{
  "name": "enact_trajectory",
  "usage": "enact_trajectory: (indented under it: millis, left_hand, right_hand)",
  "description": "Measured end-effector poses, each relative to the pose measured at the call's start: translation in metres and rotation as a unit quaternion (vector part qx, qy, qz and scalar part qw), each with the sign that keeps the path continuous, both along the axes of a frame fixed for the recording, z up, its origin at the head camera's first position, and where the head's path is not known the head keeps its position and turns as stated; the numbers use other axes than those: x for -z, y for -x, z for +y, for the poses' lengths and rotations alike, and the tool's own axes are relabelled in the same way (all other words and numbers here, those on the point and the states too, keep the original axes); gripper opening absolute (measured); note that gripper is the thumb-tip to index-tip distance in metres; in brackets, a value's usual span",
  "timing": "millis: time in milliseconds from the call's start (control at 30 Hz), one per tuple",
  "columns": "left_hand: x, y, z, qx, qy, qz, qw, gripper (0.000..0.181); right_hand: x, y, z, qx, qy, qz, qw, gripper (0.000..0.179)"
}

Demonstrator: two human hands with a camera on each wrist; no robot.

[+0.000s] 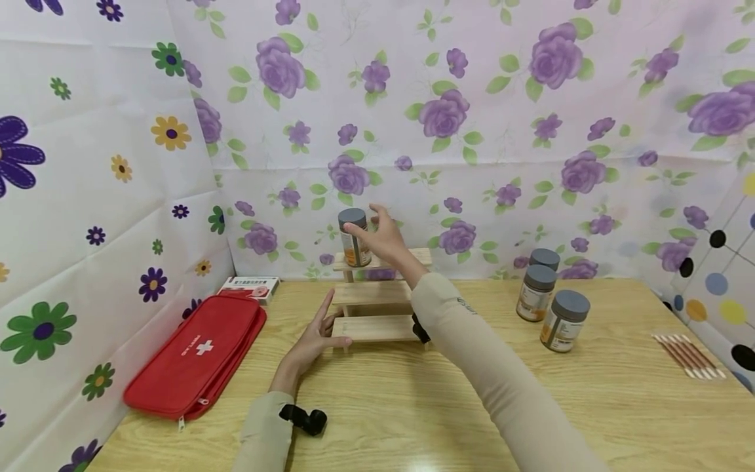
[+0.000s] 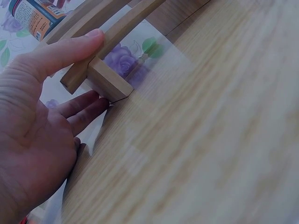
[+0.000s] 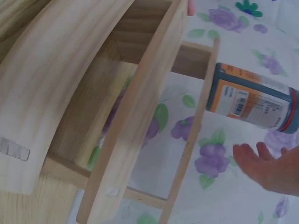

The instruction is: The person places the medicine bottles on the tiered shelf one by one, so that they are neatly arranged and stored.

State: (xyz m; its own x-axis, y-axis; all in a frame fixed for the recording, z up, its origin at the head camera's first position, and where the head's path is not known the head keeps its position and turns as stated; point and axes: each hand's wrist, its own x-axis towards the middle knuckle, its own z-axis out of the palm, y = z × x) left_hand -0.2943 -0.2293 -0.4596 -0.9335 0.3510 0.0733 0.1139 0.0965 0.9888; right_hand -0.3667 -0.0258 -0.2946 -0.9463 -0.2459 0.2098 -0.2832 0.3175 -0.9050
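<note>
A three-tier wooden step rack (image 1: 377, 328) stands on the table. On the left part of its top tier sits a jar (image 1: 356, 252) with a grey lid and an orange and white label, upright. Beside this jar my right hand (image 1: 386, 237) is spread; a gap shows between hand and jar (image 3: 250, 100) in the right wrist view. My left hand (image 1: 312, 341) holds the rack's lower left end. The left wrist view shows its thumb on the lowest board (image 2: 126, 28) and fingertips by the leg (image 2: 107, 79).
Several more lidded jars (image 1: 564, 321) stand at the right. Cotton swabs (image 1: 689, 356) lie near the right edge. On the left are a red first aid pouch (image 1: 194, 357) and a white and red box (image 1: 250, 287). Flowered cloth (image 1: 401, 131) hangs behind the table.
</note>
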Motion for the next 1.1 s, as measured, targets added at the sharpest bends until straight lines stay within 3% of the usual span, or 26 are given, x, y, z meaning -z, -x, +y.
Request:
enact_trajectory:
  millis: [133, 300, 800, 1100]
  left_hand:
    - [0.0, -0.001, 0.0, 0.001, 0.0, 0.003, 1.0, 0.108]
    - [-0.001, -0.003, 0.0, 0.003, 0.003, 0.006, 1.0, 0.109]
    - [0.0, -0.002, 0.0, 0.003, 0.003, 0.005, 1.0, 0.112]
    - [0.001, -0.002, 0.001, 0.0, -0.002, 0.005, 1.0, 0.112]
  right_hand:
    - [-0.002, -0.007, 0.011, 0.036, 0.006, 0.026, 0.999, 0.083]
    - [0.0, -0.015, 0.028, 0.063, 0.028, 0.02, 0.9974, 0.075]
    - [0.023, -0.05, 0.088, 0.054, 0.074, 0.05, 0.9945, 0.045]
    - [0.027, -0.07, 0.118, 0.037, 0.085, 0.043, 0.9948, 0.046]
